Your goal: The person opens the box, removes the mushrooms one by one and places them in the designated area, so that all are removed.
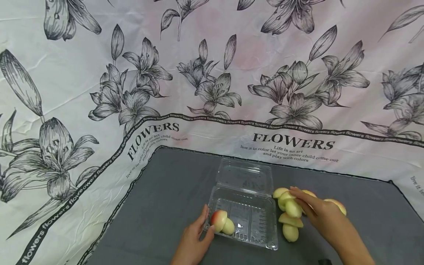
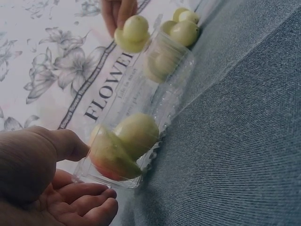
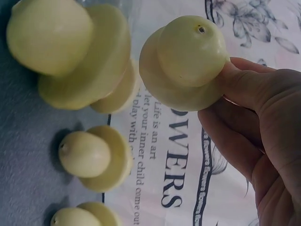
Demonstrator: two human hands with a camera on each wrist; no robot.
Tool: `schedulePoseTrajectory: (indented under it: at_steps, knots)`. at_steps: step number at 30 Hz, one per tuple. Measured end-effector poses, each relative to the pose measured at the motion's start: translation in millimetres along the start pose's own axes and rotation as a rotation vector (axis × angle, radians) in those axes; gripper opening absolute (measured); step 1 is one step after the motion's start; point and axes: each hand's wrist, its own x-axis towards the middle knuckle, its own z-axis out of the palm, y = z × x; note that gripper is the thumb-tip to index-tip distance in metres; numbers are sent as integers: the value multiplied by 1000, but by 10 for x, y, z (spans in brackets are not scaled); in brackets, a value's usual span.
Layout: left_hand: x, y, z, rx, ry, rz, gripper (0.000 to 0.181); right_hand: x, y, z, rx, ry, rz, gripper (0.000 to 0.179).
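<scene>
A mushroom-shaped piece (image 3: pixel 193 52), with a pale round stem and a wider cap, is pinched between the thumb and fingers of my right hand (image 1: pixel 326 219). In the head view this held mushroom (image 1: pixel 293 209) hangs over others on the table. My left hand (image 1: pixel 195 235) holds the left side of a clear plastic box (image 1: pixel 243 241), its thumb at the rim and fingers outside the wall. One mushroom with a reddish cap (image 1: pixel 218 220) lies in the box's front left corner. That same mushroom (image 2: pixel 136 136) shows beside the left thumb in the left wrist view.
The hinged lid (image 1: pixel 245 176) lies folded back behind the box. Several more mushrooms stand right of the box, one nearest the front (image 1: pixel 290 232) and another (image 1: pixel 338 206) partly behind my right hand. A grey cloth (image 1: pixel 165 206) covers the table; a flower-printed sheet (image 1: pixel 212 92) hangs behind.
</scene>
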Motion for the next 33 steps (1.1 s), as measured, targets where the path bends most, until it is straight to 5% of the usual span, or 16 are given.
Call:
schedulePoseTrajectory:
  at_steps: [2, 7, 12, 16, 22, 33]
  knots:
    - [-5, -8, -1, 6, 7, 6, 75, -25, 25, 2, -16, 31, -9, 25]
    - [-8, -16, -2, 6, 6, 7, 75, -103, 122, -21, -5, 92, -42, 53]
    - [-14, -9, -4, -1, 2, 5, 75, -242, 143, -101, 1, 55, 51, 28]
    - [-14, -1, -4, -2, -1, 3, 76, -338, 150, -146, -29, 21, 122, 55]
    - [-15, 0, -2, -5, -2, 0, 76, -429, 202, -178, -76, 14, 100, 37]
    - [-43, 46, -9, -28, -15, 11, 74, -531, 230, -178, -74, -23, 147, 51]
